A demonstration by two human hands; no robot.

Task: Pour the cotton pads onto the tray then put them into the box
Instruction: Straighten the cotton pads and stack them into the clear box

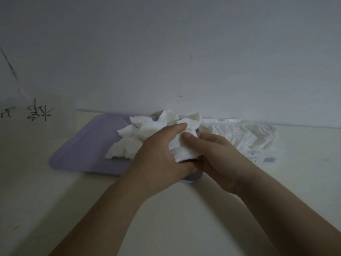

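The tray (pixel 79 152) lies on the table (pixel 166 209), its far edge close to the wall (pixel 166 52). A pile (pixel 140 132) of loose pads lies on the tray's right half, reaching its far edge. The box (pixel 265 156) stands just right of the tray, along the wall, with a row (pixel 239 133) of pads on edge in it. Over the tray's right near corner, between pile and box, the left hand (pixel 158 159) and right hand (pixel 217 156) meet, holding a stack (pixel 182 148) of pads between them, left fingers behind it, right thumb in front. Writing (pixel 36 111) sits on the wall left of the tray.
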